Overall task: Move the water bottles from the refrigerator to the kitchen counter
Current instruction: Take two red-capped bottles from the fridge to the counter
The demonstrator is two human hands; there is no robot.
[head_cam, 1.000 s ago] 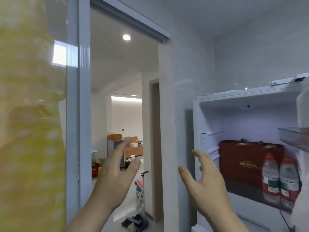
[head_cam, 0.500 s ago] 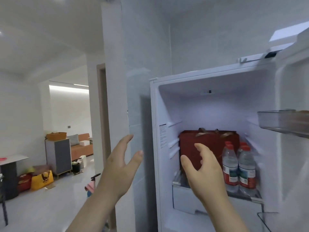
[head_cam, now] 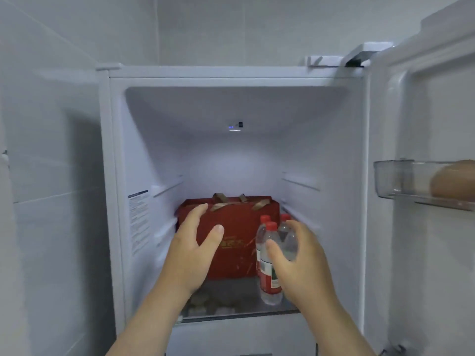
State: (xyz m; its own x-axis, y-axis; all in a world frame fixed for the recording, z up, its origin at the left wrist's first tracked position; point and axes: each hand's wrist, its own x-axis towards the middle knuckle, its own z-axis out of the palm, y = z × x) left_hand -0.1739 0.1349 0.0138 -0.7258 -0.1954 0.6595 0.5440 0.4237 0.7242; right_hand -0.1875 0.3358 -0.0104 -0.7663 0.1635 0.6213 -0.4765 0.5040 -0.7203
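A home kitchen: an open white refrigerator (head_cam: 232, 73) against pale tiled walls (head_cam: 51, 124), holding water bottles (head_cam: 268, 260) and a red gift bag (head_cam: 239, 227).

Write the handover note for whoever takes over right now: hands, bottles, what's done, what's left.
Left hand: open, in front of the red gift bag, holding nothing.
Right hand: cupped around the water bottles; whether it grips one is unclear.
Bottles: upright inside the refrigerator, on its shelf, right of the bag.
Done: door is open, nothing moved out.
Left: lift every bottle out and carry it to the counter, which is out of view.
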